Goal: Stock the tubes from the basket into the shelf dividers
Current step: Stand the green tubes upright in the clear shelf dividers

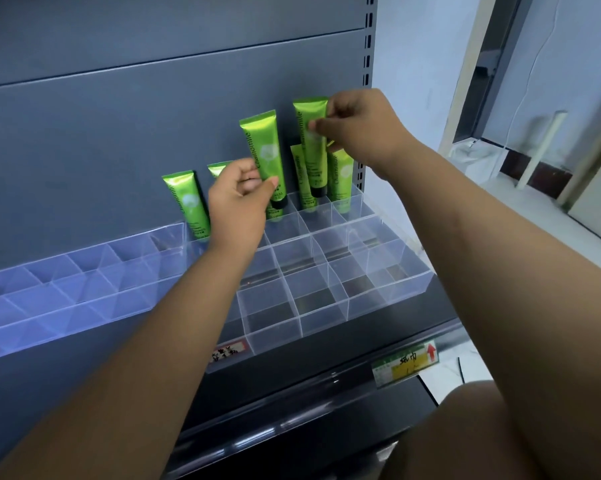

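Spanning the shelf (413, 313), clear dividers (389, 294) hold stocked tubes (184, 202) upright in the back row. Left grip (238, 199) pinches left tube (262, 150) low down; right grip (358, 129) pinches right tube (313, 147) near its crimp. Both have near-vertical long axes, caps down, over back cells.

Front divider cells (321, 301) lie open; standing tubes (342, 174) crowd the back row.

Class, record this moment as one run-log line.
left hand: holds green plastic tube | right hand: pinches second green plastic tube | both tubes: over clear acrylic divider tray, not yet released
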Demonstrator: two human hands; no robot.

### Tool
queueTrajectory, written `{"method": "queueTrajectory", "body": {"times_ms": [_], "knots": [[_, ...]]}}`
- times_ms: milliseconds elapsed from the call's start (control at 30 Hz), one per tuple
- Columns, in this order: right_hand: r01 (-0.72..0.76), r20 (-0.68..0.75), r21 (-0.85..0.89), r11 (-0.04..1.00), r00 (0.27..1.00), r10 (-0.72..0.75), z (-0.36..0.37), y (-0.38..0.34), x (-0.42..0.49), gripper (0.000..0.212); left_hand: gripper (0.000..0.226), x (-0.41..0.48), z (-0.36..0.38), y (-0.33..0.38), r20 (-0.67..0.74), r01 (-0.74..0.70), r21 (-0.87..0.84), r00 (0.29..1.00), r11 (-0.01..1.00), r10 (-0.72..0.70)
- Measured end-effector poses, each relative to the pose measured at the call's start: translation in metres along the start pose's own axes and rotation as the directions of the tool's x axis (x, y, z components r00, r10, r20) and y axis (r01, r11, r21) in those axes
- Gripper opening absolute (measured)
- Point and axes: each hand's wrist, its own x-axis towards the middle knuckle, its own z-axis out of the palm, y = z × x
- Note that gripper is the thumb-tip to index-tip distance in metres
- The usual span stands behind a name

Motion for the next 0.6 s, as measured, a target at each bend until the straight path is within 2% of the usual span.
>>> {"method": "queueTrajectory", "body": {"times_ms": [133,233,367,600], "knots": [[0.001,0.0,0.012,1.0,1.0,-0.001,0.003,0.005,0.006,0.036,0.024,0.001,-0.002,-0.014,-0.034,-0.007,0.049,0.999,0.999,0.008],[0.014,-0.006,-0.046,0.999,1.0,-0.014,0.008,0.006,0.006,0.03,0.024,0.003,-0.003,-0.02,-0.061,-0.01,0.081,0.998,0.997,0.015],[0.046,0.009,-0.174,0.984,0.999,-0.045,0.012,0.007,0.004,0.024,0.026,0.004,-0.003,-0.024,-0.029,-0.003,0.132,1.0,0.991,0.007],[0.056,0.008,-0.245,0.968,0.998,-0.055,0.014,0.007,0.0,0.017,0.023,0.005,0.0,-0.031,0.023,0.008,0.281,1.0,0.96,-0.015]]}}
